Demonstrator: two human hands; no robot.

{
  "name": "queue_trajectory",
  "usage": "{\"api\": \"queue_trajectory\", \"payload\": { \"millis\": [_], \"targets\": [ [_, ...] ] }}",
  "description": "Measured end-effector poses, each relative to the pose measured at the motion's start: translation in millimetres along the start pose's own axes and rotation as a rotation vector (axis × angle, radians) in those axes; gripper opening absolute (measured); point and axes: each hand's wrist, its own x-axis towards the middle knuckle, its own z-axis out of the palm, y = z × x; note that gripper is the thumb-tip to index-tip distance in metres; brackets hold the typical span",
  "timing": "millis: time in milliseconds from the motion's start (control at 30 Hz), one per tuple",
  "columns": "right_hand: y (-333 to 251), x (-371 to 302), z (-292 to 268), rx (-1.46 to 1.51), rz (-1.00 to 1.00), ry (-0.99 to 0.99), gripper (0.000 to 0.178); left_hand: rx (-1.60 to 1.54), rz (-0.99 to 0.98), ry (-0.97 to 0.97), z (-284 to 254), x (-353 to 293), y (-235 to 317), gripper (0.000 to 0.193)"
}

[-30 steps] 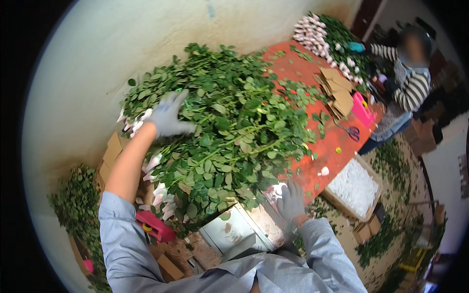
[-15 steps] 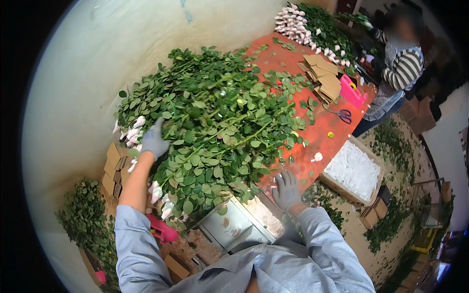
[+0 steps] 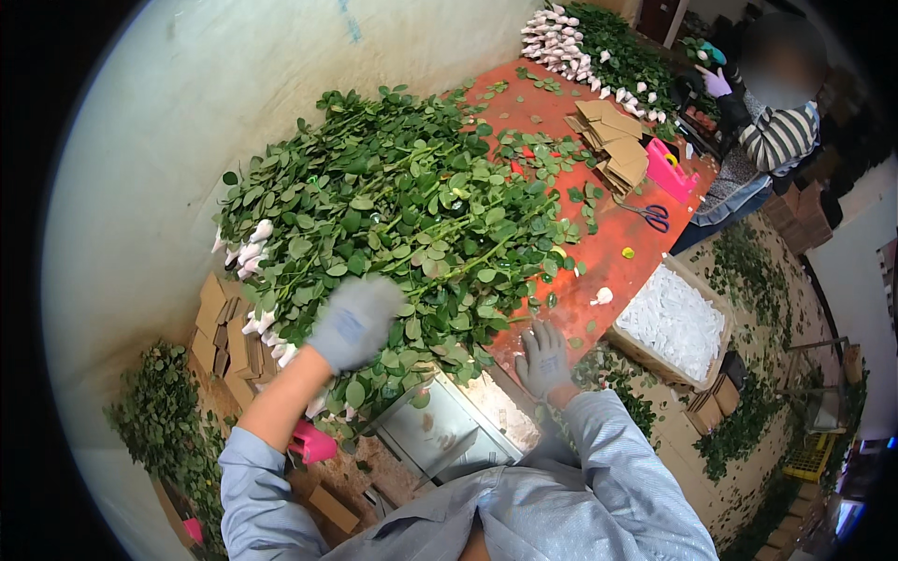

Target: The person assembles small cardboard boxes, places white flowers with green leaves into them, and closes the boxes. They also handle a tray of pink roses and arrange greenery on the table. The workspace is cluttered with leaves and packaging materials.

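My left hand [image 3: 355, 323], in a grey glove, hovers over the near part of a large heap of leafy rose stems [image 3: 412, 215]. Motion smears its fingers, so their state does not show. White-pink rose heads [image 3: 251, 254] stick out at the heap's left side. My right hand [image 3: 544, 363], gloved in grey too, rests with fingers stretched out on the near edge of the red table [image 3: 608, 245], beside the stem ends. Nothing shows in it.
Scissors [image 3: 652, 217], cardboard pieces [image 3: 613, 140] and a pink tape dispenser [image 3: 669, 173] lie at the table's right. A crate of white strips [image 3: 672, 323] stands beyond its edge. A co-worker [image 3: 772, 140] stands far right, near more roses [image 3: 561, 45]. Cut leaves litter the floor.
My left hand has moved right and nearer, from the flower heads to over the near stems. My right hand has hardly moved. The co-worker's arms have shifted.
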Motion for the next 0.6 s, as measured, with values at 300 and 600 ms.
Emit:
{"api": "queue_trajectory", "payload": {
  "millis": [300,600],
  "targets": [
    [-2.9,1.7,0.5,-0.016,-0.014,0.016,0.059,0.213,-0.195,-0.194,39.3,26.6,-96.6,0.07],
    [-2.8,2.2,0.0,-0.003,-0.003,0.022,0.058,0.516,-0.192,-0.091,49.2,17.0,-75.4,0.089]
  ]
}}
